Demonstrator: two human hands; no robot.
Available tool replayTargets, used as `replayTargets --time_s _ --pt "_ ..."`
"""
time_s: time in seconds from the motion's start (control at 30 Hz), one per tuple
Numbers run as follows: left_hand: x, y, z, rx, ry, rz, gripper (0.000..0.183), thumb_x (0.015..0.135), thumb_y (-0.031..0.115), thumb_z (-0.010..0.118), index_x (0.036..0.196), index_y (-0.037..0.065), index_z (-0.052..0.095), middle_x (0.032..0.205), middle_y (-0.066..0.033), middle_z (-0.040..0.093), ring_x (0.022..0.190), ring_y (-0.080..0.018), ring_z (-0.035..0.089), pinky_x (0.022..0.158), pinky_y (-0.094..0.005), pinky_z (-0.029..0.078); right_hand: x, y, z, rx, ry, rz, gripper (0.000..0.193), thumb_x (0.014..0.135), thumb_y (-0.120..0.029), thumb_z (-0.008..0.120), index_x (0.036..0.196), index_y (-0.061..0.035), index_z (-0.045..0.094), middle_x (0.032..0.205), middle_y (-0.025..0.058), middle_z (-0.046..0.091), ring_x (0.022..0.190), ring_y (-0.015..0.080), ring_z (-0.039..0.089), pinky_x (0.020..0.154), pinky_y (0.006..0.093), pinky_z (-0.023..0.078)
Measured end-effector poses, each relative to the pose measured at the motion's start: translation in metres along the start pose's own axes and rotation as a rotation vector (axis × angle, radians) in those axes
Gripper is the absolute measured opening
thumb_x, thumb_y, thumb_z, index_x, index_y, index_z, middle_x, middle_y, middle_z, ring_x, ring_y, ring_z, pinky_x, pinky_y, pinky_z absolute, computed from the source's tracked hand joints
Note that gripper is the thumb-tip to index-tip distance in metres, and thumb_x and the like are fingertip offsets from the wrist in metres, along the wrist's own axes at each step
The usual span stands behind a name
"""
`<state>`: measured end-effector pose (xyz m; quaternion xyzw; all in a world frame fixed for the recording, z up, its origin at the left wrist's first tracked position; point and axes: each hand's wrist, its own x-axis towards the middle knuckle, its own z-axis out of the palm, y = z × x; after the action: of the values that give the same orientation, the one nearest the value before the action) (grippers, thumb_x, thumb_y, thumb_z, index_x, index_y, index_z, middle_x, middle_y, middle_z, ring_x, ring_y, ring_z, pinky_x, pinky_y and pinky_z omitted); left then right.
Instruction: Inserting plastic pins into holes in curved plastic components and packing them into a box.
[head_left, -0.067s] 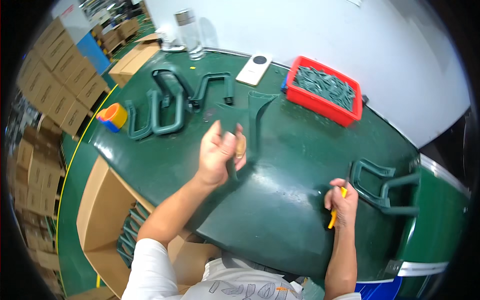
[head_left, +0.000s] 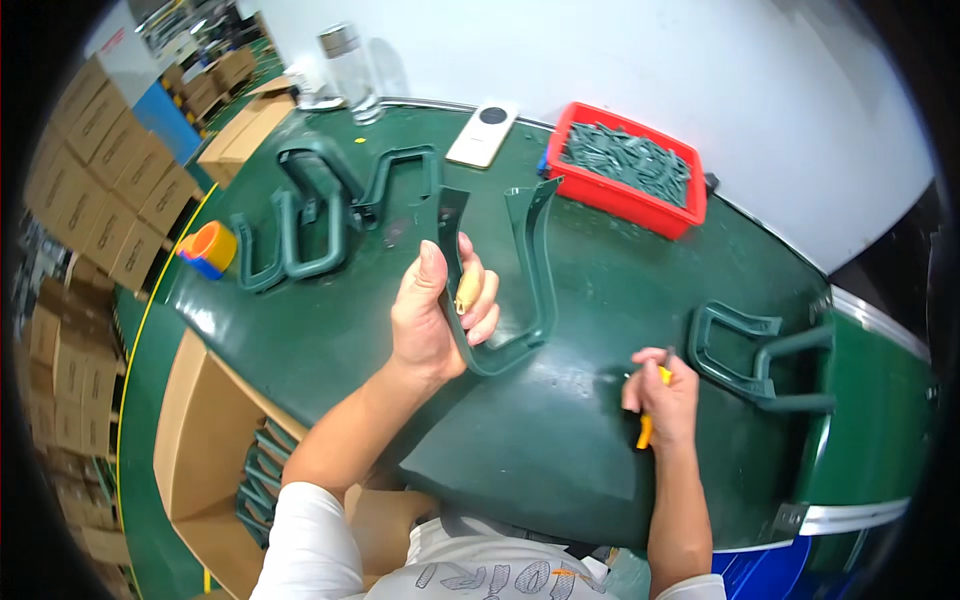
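My left hand (head_left: 428,318) is closed round one arm of a green U-shaped plastic bracket (head_left: 545,300), raised above the table with its open end facing away from me. A tan covering (head_left: 467,290) wraps one finger of this hand. Farther right, my right hand (head_left: 668,400) grips a slim yellow-handled tool (head_left: 645,430) with a dark tip poking out above the fingers; its exact kind is hidden by the hand. Just right of that hand lie more green brackets (head_left: 735,375) of the same shape. Several others (head_left: 330,265) rest at the table's left.
Small green parts fill a red bin (head_left: 630,210) at the back. Near it are a pale phone (head_left: 482,135) and a clear bottle (head_left: 350,75). Tape rolls (head_left: 210,247) sit by the left edge. Below stands an open carton (head_left: 190,430) with green brackets inside; stacked boxes (head_left: 110,200) are beyond.
The bracket in my left hand has turned from a blurred, edge-on pose to show its U shape. My right hand sits slightly farther left and higher in view; the whole scene has shifted left.
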<state>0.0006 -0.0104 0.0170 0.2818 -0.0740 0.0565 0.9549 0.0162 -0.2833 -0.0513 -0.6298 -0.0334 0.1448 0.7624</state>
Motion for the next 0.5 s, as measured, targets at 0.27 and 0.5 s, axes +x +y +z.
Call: replayTargets --time_s 0.27,0.5 --pt "0.012 -0.087 0.028 0.046 0.088 -0.06 0.011 0.088 0.01 0.059 0.088 0.012 0.048 0.061 -0.0001 0.043 0.045 -0.0107 0.039 0.038 -0.0244 0.031 0.011 -0.006 0.007 -0.096 -0.058 -0.054 0.039 0.091 -0.02 0.058 0.125 -0.0005 0.05 0.069 0.0067 0.06 0.053 0.0064 0.048 0.044 0.0196 0.033" --pt "-0.003 -0.094 0.028 0.103 0.104 0.022 0.014 0.089 0.008 0.056 0.09 0.012 0.043 0.061 -0.0003 0.041 0.045 -0.0103 0.036 0.037 -0.0237 0.03 0.011 -0.004 0.018 -0.137 0.015 -0.024 0.036 0.088 -0.016 0.063 0.118 0.003 0.054 0.072 0.0043 0.061 0.054 0.006 0.051 0.049 0.0213 0.039"
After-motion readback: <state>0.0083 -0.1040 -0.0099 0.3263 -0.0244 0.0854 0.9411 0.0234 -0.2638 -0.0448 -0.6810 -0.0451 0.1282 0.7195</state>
